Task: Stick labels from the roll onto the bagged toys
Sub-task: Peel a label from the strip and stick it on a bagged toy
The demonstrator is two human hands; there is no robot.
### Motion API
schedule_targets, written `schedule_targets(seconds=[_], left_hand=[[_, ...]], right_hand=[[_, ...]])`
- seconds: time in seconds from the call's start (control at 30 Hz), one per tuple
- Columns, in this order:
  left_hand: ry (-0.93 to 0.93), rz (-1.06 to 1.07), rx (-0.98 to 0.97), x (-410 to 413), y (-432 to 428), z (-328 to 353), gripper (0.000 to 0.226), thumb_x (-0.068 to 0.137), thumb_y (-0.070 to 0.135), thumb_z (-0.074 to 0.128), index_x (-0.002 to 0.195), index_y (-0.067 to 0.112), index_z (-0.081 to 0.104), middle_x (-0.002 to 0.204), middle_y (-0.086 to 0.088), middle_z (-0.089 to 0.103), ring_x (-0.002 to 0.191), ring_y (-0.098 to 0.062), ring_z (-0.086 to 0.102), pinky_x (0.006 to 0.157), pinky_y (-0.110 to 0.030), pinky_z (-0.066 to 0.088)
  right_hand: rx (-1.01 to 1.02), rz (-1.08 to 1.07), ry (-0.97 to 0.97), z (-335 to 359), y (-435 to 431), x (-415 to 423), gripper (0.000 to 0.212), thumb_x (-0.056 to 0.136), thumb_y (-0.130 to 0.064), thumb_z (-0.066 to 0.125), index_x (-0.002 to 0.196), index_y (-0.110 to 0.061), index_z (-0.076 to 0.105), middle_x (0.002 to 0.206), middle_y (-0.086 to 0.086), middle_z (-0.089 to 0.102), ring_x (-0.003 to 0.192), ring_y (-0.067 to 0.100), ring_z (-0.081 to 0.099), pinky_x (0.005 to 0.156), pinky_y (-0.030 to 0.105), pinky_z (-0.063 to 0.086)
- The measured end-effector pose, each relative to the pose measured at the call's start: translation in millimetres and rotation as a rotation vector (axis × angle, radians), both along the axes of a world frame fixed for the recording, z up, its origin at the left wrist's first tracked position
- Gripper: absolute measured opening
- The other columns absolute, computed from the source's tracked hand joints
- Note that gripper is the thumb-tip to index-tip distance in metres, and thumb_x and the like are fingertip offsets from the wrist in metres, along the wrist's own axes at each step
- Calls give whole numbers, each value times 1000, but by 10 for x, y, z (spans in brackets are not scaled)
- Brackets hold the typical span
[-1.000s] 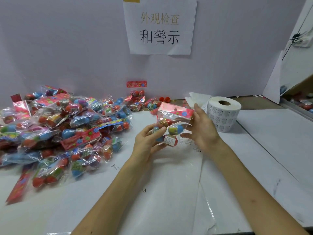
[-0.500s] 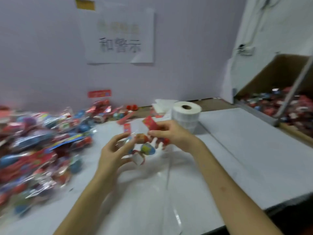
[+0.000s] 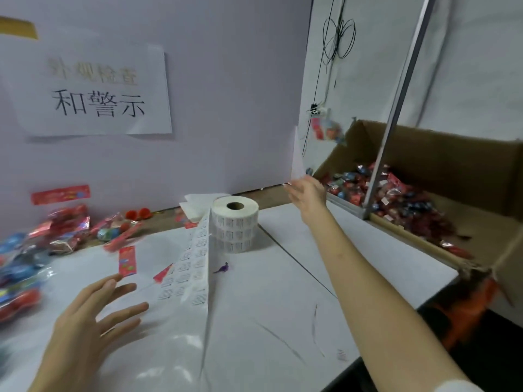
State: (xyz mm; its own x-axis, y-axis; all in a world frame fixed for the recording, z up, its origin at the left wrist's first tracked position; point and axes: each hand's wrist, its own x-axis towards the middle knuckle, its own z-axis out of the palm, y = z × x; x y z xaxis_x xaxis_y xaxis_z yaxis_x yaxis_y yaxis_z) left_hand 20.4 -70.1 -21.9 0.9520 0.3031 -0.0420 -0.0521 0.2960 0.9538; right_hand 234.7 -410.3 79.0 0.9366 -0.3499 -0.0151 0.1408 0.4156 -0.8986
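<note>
Bagged toy (image 3: 328, 132) hangs mid-air over the cardboard box (image 3: 452, 162) corner. Right hand (image 3: 307, 195) is below it, fingers apart, empty. Left hand (image 3: 93, 315) is splayed by the label strip (image 3: 192, 267). Imo aim tosses deeper into the box.

Both hands bare: left hand (image 3: 85, 315), right hand (image 3: 307, 193); forearms bare; white sleeve (image 3: 458, 387) edge on right upper arm.
</note>
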Motion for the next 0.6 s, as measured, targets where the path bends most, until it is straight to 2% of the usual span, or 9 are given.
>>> schedule_targets(seconds=[0.03,0.1,0.23,0.33,0.43,0.53,0.6], left_hand=[[1,10,0,-4,-19,30,21,102,29,54,115,20,68,106,-4,78,86,-39,76,75,-51,60],[26,59,6,1,-20,41,19,101,28,57,113,20,69,104,-4,78,82,-39,77,76,-47,58],[70,79,-8,-5,-28,63,19,101,26,57,113,16,68,108,-7,77,81,-38,77,80,-48,55],[97,106,-19,-56,-56,111,19,101,26,57,114,15,66,110,-10,75,80,-37,77,72,-46,60],[130,138,-24,-101,-25,97,17,103,15,54,116,10,64,112,-15,73,77,-36,76,61,-40,64],[145,128,31,-97,-68,116,17,103,8,53,116,8,64,112,-18,72,81,-36,76,66,-40,62],[154,128,57,-105,-91,135,18,102,5,54,115,8,65,111,-17,72,84,-36,76,69,-39,61]], right_hand=[[-59,-13,22,-37,6,-44,39,97,-1,50,135,-11,54,110,15,72,92,30,73,93,40,54],[-153,21,37,-205,117,-100,33,95,1,47,122,-11,63,94,11,74,74,23,72,81,35,55],[-293,106,48,-330,472,-151,32,93,2,45,107,-12,70,83,8,74,61,15,66,69,28,54],[-519,104,6,-331,764,-157,29,89,0,52,90,-19,73,72,-3,73,67,10,61,65,23,49],[-788,33,-115,-250,1081,-192,32,84,0,53,71,-26,68,62,-10,69,69,11,66,68,27,49],[-1032,2,-249,-163,1346,-264,25,84,-7,56,74,-24,70,72,-3,73,76,20,67,72,30,52],[-1144,50,-335,-102,1589,-269,21,86,-10,58,81,-23,74,79,-2,74,77,17,66,72,28,51]])
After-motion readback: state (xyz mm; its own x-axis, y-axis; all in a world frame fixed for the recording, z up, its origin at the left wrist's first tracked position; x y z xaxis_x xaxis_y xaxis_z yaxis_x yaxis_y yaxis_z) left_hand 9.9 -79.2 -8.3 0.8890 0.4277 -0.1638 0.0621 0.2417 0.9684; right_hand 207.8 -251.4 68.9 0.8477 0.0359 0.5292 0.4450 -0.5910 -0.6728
